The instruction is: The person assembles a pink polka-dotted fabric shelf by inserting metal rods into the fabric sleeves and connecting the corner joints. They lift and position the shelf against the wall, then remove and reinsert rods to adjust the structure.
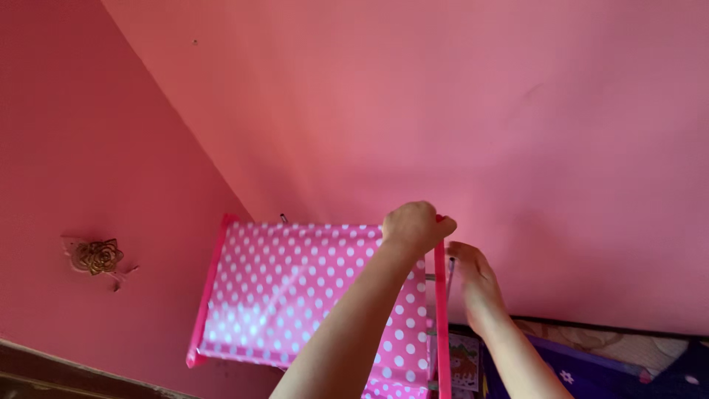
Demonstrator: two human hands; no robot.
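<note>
A pink fabric rack cover with white dots (295, 288) stands against the pink wall, edged with pink trim. My left hand (415, 225) is closed over its top right corner, where the pink side strip (441, 310) meets the top. My right hand (474, 281) is just right of that strip, its fingertips against a thin grey metal rod (450, 270). Whether those fingers pinch the rod is hidden. A second rod tip (283, 218) pokes up behind the cover's top edge.
Pink walls (458, 111) meet in a corner at the left, and a small gold flower ornament (100, 256) hangs on the left wall. Dark purple patterned fabric (591, 369) and a small picture card (464, 362) lie at the lower right. A dark ledge (44, 362) runs along the bottom left.
</note>
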